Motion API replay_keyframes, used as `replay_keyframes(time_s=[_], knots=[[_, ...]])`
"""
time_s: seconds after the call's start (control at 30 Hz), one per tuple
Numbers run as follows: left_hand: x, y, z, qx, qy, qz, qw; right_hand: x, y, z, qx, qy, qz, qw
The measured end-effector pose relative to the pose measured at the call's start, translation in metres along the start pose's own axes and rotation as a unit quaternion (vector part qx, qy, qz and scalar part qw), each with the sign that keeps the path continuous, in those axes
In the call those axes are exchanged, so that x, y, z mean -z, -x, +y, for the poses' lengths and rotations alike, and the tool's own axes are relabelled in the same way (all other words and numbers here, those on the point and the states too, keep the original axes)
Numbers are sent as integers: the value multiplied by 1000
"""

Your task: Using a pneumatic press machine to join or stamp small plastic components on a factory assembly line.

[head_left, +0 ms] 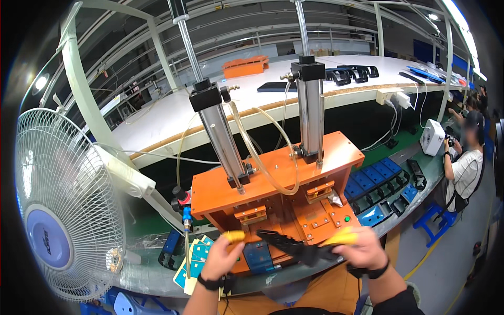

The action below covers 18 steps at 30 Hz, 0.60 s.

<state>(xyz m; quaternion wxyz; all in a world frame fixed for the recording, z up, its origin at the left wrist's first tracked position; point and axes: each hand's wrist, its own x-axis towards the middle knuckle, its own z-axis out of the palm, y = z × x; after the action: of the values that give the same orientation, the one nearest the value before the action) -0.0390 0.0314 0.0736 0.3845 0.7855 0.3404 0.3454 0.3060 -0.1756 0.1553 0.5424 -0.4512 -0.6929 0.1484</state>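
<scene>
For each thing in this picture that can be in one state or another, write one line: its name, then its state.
Black plastic part: held in both hands, in front of the orange press.
Left hand: yellow fingertip cover, gripping the part's left end.
Right hand: yellow fingertip cover, gripping its right end.
Orange press: upright.
White fan: blades blurred; likely running.

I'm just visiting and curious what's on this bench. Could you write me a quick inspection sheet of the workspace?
Surface: green bench top, crowded.
Job's things: long black plastic part held in front of the orange press.
Clutter: blue cards at left; blue and black trays at right.
Grippers: left hand and right hand, both with yellow fingertip covers; right hand grips the part, left hand's hold unclear.
Cables: clear hoses on the press; white plugs on the far shelf.
Surroundings: white fan at left; seated person at right.
</scene>
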Motion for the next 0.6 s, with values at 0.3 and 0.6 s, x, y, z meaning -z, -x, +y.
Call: replay_keyframes(time_s=[0.3,0.6], knots=[[-21,-124,-82,-39,-331,-63,941,44,197,51,-159,-343,425,823],[-34,-145,-124,-92,-131,-15,987,71,220,77,-141,-436,531,713]])
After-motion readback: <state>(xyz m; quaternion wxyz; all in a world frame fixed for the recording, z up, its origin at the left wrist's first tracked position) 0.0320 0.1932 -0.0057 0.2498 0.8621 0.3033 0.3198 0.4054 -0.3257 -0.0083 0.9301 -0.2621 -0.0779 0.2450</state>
